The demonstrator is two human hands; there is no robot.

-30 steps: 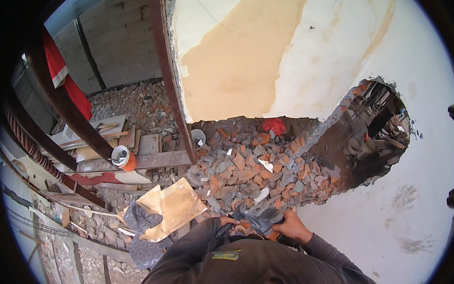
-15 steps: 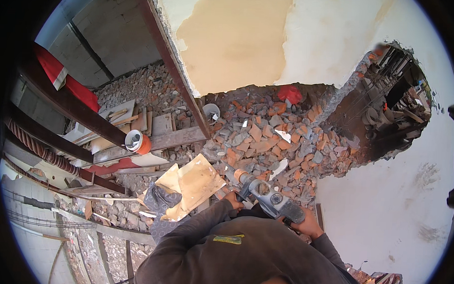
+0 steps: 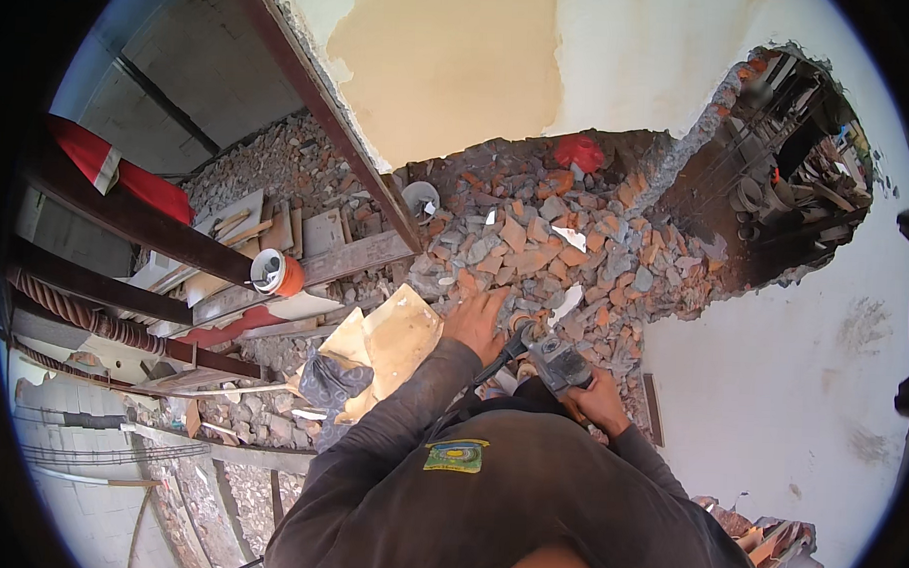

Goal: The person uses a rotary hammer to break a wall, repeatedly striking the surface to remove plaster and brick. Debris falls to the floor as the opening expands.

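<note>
Power tool (image 3: pixel 562 366) clasped in the right grip (image 3: pixel 601 398), left grip (image 3: pixel 475 323) spread, an orange bucket (image 3: pixel 292 277) holding small items (image 3: pixel 269 270)

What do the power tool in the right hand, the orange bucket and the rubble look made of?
Power tool: dull grey casing, probably hard plastic or painted metal; the matte look fits either.
Orange bucket: likely plastic, smooth, given its even colour and thin rim.
Rubble: seemingly brick and mortar or concrete, rough and matte, judging by broken orange and grey faces.
</note>
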